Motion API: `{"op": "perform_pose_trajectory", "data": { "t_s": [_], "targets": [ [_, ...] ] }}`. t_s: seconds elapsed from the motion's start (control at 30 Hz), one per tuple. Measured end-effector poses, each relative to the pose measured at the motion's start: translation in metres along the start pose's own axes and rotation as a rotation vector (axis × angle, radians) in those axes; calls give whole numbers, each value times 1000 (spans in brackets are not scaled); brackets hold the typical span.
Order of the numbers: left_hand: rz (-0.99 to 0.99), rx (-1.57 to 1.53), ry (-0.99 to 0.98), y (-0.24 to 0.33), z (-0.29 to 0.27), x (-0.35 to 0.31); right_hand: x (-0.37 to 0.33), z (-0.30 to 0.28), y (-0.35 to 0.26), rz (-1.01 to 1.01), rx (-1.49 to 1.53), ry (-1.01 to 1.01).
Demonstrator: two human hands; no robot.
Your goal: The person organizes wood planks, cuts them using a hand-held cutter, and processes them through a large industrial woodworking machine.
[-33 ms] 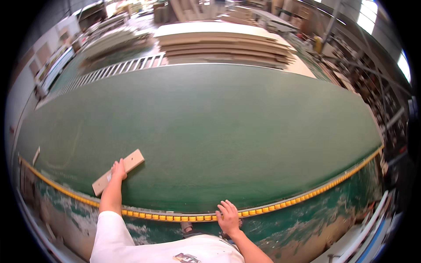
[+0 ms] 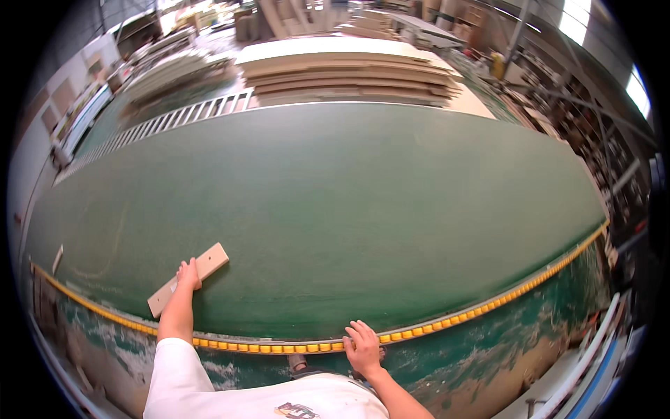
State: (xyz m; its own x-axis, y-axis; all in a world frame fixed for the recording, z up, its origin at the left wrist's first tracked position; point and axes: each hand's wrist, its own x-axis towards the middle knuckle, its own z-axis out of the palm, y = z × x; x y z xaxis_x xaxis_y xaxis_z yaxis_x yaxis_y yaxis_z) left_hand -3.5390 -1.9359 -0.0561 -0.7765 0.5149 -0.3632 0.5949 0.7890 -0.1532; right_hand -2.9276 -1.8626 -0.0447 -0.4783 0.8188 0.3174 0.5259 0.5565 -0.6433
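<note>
A short pale wooden board (image 2: 212, 261) lies slantwise on the green table surface (image 2: 349, 202), at the near left. Small dark holes show toward its two ends. My left hand (image 2: 188, 275) reaches over the board's middle and grips it; part of the board is hidden under the hand and wrist. On the near edge, my right hand (image 2: 363, 347) rests by the strip of yellow rollers (image 2: 289, 348). Its fingers are stretched out a little apart, with nothing in them.
A small pale strip (image 2: 58, 259) lies near the table's left end. Beyond the far edge stands a stack of large pale panels (image 2: 349, 66), with a slatted roller rack (image 2: 178, 120) to its left. Metal rails (image 2: 583, 356) run at the lower right.
The whole view has shifted slightly. Against the table, neither hand nor the wooden board has visibly moved.
</note>
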Motion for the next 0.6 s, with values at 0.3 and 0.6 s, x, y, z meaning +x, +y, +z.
{"op": "perform_pose_trajectory", "data": {
  "t_s": [0.3,0.6],
  "targets": [
    [758,-208,137,340,-65,-197,-63,-188,127,347,110,314],
    [1521,-1086,-205,714,-138,-539,-85,-386,235,567,592,479]
  ]
}}
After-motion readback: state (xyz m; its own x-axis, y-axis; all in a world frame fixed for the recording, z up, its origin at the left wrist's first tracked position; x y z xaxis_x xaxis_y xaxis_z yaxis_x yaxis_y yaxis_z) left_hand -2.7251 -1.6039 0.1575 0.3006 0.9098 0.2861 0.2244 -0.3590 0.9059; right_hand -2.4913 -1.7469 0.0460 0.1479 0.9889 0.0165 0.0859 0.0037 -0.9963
